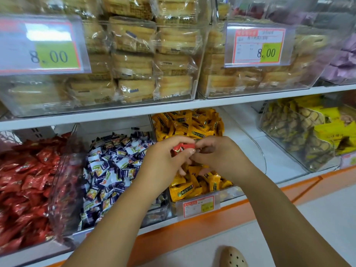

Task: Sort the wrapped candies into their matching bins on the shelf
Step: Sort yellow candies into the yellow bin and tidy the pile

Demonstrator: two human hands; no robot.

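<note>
Right over the yellow candy bin (pixel 229 192): pinches a red wrapped candy (pixel 183 147) in the left hand (pixel 163 160), thumb pressed along the near edge, forefinger curled over the top. Holds it roughly level, above the heap of yellow candies (pixel 192 124) and clear of them. Rests the right hand (pixel 217 154) against the candy's right end, fingers curled, knuckles toward the camera. Touches the wrapper there, yet cannot tell whether gripping that end or merely lying against it. Shows a hint of red under the right fingers too, too hidden to name. Sets the candy between both hands, nearer the left palm, with both forearms reaching in from below.

Leftward along the same shelf: blue-and-white candy bin (pixel 154 214) just beside the yellow one, full of blue-and-white wrappers. Further left, red candy bin (pixel 63 189), heaped with wrappers of the same red as the held candy, well apart from the hands. On the yellow bin's front, a red-bordered price tag (pixel 198 206). Rightward, well apart: a clear bin of yellow-wrapped packets (pixel 300 132) with a pineapple-like pattern. Above: clear bins of wrapped pastries (pixel 134 60), fronted by two price cards (pixel 260 45) reading 8.00. Below right: toe of a beige perforated shoe (pixel 233 257) on the floor.
</note>
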